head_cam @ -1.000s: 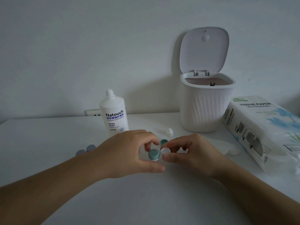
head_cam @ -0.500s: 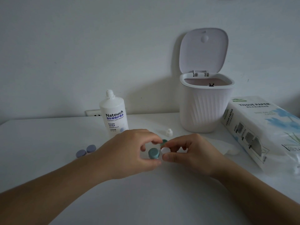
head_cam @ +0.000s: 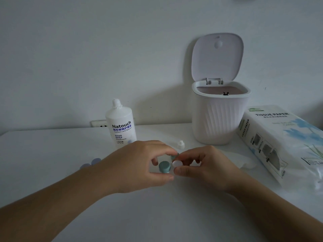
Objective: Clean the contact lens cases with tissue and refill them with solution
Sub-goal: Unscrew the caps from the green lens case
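The teal contact lens case sits on the white table in front of the solution bottle, pinched by the left hand. The right hand pinches its white cap beside it.

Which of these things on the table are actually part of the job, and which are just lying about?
In use: lens case, white cap, solution bottle, bottle cap, tissue pack, loose tissue, bin, purple case.
Lying about: wall socket.

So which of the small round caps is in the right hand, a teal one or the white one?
The white cap, pinched in the right hand. The teal cap is beside it, in the left hand.
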A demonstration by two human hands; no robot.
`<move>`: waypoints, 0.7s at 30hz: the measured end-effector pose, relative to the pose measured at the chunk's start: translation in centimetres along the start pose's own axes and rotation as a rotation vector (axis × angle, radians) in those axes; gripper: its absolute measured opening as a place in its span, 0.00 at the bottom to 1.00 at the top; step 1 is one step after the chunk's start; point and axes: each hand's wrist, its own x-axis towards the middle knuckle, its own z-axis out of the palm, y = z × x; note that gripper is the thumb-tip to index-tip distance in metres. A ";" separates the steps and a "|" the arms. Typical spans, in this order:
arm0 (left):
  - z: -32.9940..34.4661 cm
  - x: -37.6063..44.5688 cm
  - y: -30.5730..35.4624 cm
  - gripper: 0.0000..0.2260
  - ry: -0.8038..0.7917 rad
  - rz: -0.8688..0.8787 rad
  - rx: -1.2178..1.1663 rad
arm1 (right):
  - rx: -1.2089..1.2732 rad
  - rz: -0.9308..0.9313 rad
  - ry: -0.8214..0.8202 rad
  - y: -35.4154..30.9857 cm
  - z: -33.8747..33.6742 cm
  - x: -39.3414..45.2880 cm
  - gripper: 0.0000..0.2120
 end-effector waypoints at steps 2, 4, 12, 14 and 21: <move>-0.2 -0.1 -0.1 0.23 0.001 0.011 -0.024 | -0.014 -0.002 0.002 0.0 0.0 0.0 0.13; -0.3 -0.1 -0.1 0.23 0.027 0.014 -0.044 | -0.013 -0.010 -0.005 0.0 0.0 0.0 0.12; -0.2 0.5 0.3 0.11 0.036 -0.031 -0.026 | 0.033 -0.006 -0.001 -0.3 -0.1 -0.1 0.06; -0.1 0.3 0.4 0.09 0.049 -0.011 0.051 | 0.030 -0.007 0.000 -0.4 -0.1 -0.2 0.06; -0.3 0.4 0.6 0.18 0.043 0.044 0.215 | 0.010 -0.012 0.009 -0.4 0.0 -0.1 0.08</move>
